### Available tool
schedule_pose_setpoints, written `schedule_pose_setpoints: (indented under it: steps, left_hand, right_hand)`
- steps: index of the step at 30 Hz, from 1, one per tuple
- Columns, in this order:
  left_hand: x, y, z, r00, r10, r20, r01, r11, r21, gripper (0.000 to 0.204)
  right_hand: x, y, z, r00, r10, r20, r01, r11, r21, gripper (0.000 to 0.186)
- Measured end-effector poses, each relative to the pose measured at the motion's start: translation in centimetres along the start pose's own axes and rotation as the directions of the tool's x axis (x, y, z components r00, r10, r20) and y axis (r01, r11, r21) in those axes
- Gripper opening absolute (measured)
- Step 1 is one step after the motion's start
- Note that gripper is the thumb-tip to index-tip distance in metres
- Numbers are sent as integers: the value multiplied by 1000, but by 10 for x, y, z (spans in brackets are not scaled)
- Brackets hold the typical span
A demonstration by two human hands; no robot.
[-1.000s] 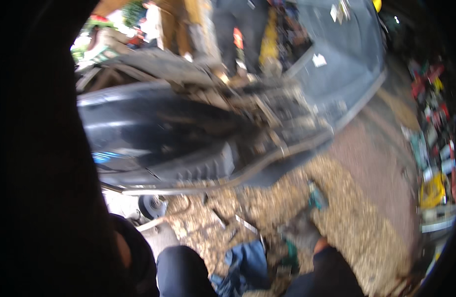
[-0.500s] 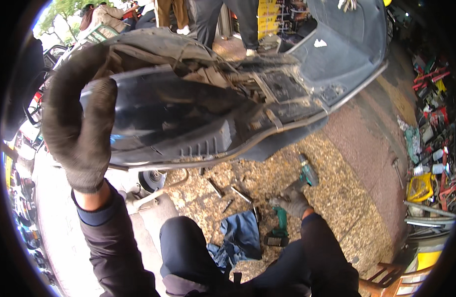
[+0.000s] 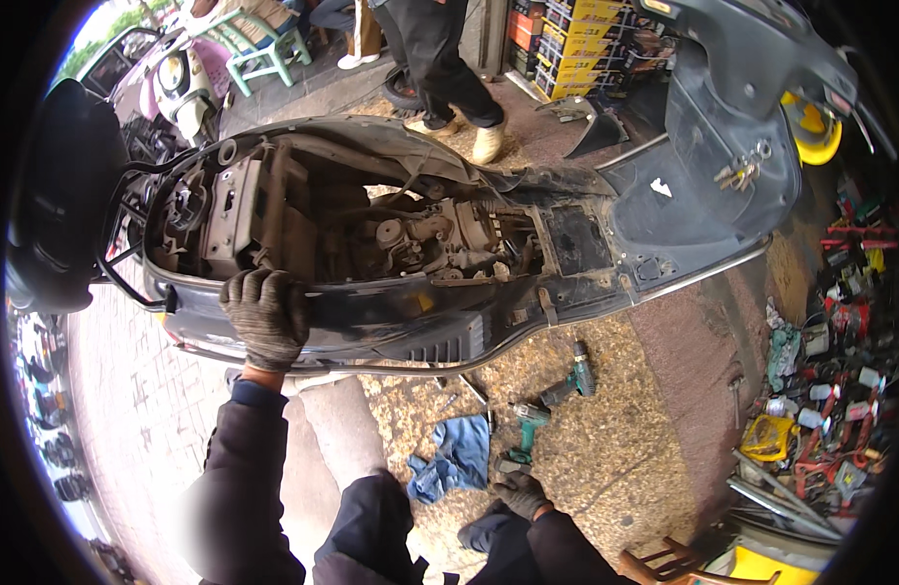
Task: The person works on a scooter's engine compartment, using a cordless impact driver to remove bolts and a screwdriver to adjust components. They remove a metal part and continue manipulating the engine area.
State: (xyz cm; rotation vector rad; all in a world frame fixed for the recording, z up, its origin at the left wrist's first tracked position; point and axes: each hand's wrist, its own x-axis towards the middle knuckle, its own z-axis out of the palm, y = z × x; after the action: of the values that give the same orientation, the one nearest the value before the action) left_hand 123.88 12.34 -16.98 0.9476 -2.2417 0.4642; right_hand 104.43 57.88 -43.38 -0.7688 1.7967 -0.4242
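My gloved left hand (image 3: 264, 312) grips the upper edge of a dark scooter body (image 3: 381, 331), its seat area open to a dirty engine (image 3: 430, 239). My gloved right hand (image 3: 521, 492) is low beside my knee, fingers curled, just below a green power tool (image 3: 529, 424) on the speckled ground; whether it holds anything is unclear. A second green drill (image 3: 579, 370) lies farther forward, near a crumpled blue cloth (image 3: 449, 453) and some metal tools (image 3: 474, 390).
A person (image 3: 420, 58) stands beyond the scooter near stacked yellow boxes (image 3: 571, 49); others sit by a green chair (image 3: 264, 54). A pink scooter (image 3: 181, 83) is at upper left. Cluttered tools and parts (image 3: 830, 409) line the right side, with a wooden chair (image 3: 664, 561) below.
My left hand has come down from a raised position onto the scooter's edge. My right hand has moved lower. The view takes in more of the scooter, and the standing person's legs have shifted.
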Motion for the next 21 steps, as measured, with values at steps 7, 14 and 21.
schedule_pose_setpoints:
  steps: [7,14,21]
  left_hand:
    - [11,0,-7,992,-77,101,79,997,-16,14]
    - [3,-10,-5,978,-98,185,119,987,-106,34]
    - [7,-15,-17,936,-86,341,153,973,-172,61]
  right_hand:
    - [-37,-86,-67,999,-38,13,38,999,-11,32]
    - [40,-215,-161,985,-47,-165,96,948,304,25]
    - [150,-362,-188,841,-296,-452,402,902,156,31]
